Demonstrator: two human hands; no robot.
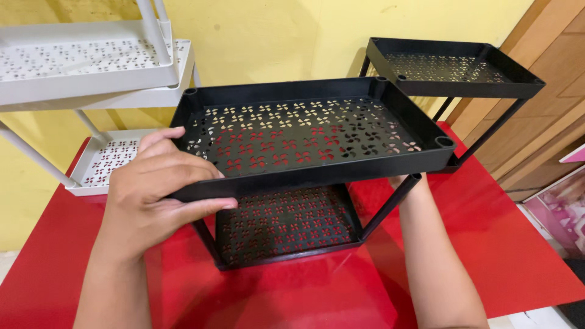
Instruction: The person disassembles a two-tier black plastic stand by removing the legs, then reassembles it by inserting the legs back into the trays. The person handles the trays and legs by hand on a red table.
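Gripping the black tray point(304, 137), left hand point(159, 189) pinches its rim; right hand point(407, 181) hidden, grip unclear.

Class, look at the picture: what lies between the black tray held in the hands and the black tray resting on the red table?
Only black upright poles and open air, in the head view.

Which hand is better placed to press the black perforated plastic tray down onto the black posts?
Probably the left hand: it grips the black perforated plastic tray at its near left corner, in full view. The right hand is mostly hidden under the tray's right end, beside a black post.
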